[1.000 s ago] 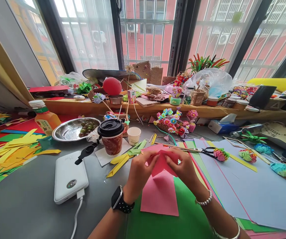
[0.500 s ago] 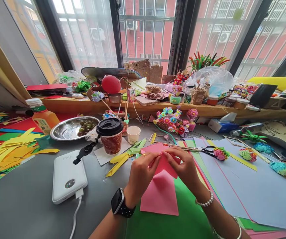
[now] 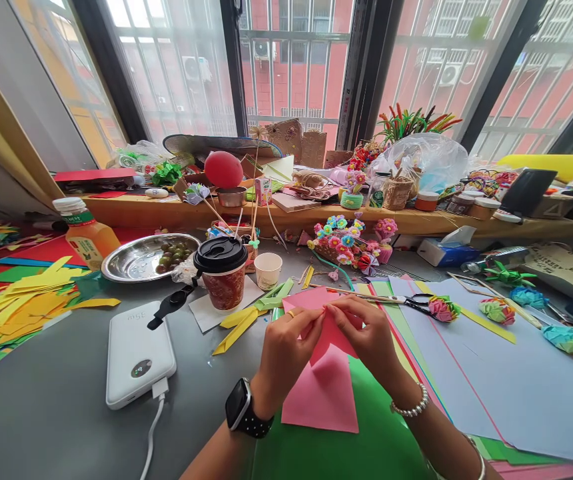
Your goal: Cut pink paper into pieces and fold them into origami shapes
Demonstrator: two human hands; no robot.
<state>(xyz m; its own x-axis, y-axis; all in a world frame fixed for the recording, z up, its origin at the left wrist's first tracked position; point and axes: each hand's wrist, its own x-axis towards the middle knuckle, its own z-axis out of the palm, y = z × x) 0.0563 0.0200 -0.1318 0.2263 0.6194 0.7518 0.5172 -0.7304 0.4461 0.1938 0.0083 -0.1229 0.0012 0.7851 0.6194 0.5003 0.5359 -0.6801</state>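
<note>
A brighter pink paper (image 3: 334,339) is pinched between my left hand (image 3: 291,353) and my right hand (image 3: 369,337). The fingertips of both hands nearly meet at the paper's middle, and they partly cover it. Below it lies a second, lighter pink sheet (image 3: 321,403) on a green sheet (image 3: 336,457). A watch (image 3: 239,405) is on my left wrist and a beaded bracelet (image 3: 411,403) on my right.
To the left are a white power bank (image 3: 139,347) with a cable, a lidded cup (image 3: 220,273), a metal plate (image 3: 126,260) with grapes and yellow strips (image 3: 26,293). Scissors (image 3: 416,305) and white paper (image 3: 526,393) lie to the right.
The held pink paper has tilted slightly, and its lower edge has shifted a little between my hands. Both hands keep their pinch in nearly the same place.
</note>
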